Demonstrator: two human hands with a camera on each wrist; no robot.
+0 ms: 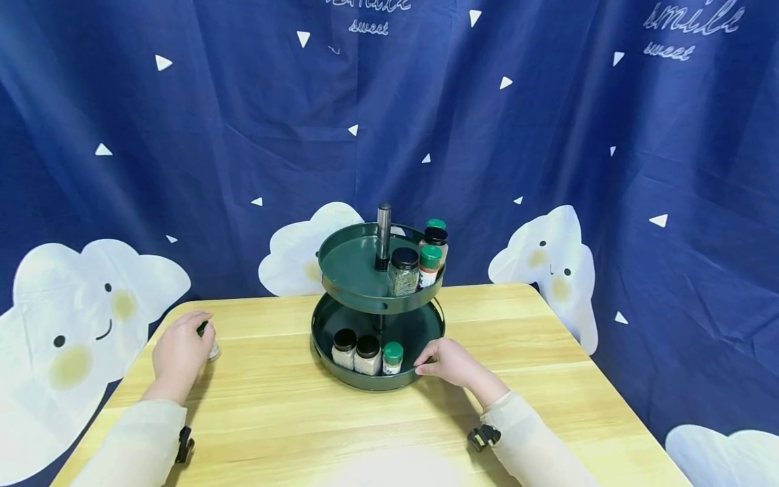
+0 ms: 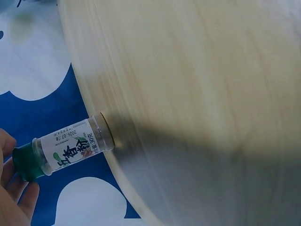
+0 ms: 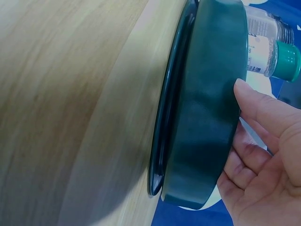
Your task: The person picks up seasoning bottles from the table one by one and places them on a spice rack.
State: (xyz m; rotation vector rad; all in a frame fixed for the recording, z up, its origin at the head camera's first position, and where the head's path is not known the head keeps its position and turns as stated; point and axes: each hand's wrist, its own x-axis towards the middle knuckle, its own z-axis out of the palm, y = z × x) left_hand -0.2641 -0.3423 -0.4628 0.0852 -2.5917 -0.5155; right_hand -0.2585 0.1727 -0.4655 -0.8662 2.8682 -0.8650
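Observation:
My left hand [image 1: 182, 348] is at the left side of the table, its fingers round the green cap of a small spice bottle [image 2: 73, 146] with a white label. The bottle's base is at the tabletop; whether it touches, I cannot tell. My right hand [image 1: 453, 365] pinches the front right rim of the lower tray [image 1: 371, 382] of a dark green two-tier turntable rack. In the right wrist view the thumb lies at the rim, the other fingers beyond it. Two black-capped jars [image 1: 368, 356] and a green-capped bottle [image 1: 392, 358] stand in that lower tray.
The rack's upper tray [image 1: 341, 281] holds several jars at its right side, among them a black-capped jar of green herbs [image 1: 404, 272]. A metal post [image 1: 383, 233] rises through the middle. Behind the wooden table [image 1: 274, 419] hangs a blue curtain [image 1: 243, 135].

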